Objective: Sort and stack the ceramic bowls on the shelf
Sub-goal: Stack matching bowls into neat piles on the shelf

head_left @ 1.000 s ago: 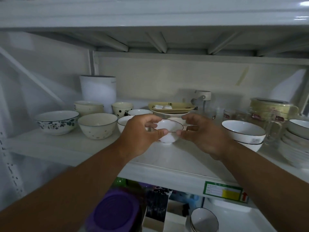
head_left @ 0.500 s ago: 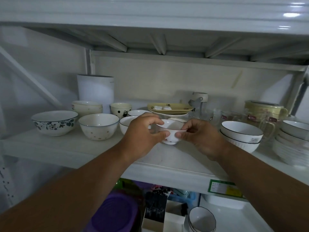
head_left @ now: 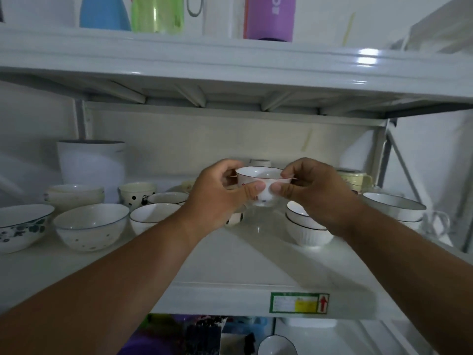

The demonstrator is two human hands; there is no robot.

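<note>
Both hands, left (head_left: 220, 198) and right (head_left: 314, 196), pinch my small bowl (head_left: 261, 183) aloft; next I'd nest it in a matching bowl on the shelf (head_left: 256, 265).

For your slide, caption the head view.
Both hands, left and right, hold a small white bowl above the shelf.

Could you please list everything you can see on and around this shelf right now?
small bowl: one, white, held above the shelf
floral bowl: one, white with dark green pattern, far left
speckled bowl: one, white, left
dotted cup: one, cream with black dots, behind
tall canister: one, white, back left
ribbed bowls: stacked, white with dark rims, right
label: one, green and yellow, shelf edge
left hand: grips the small bowl
right hand: grips the small bowl
</note>
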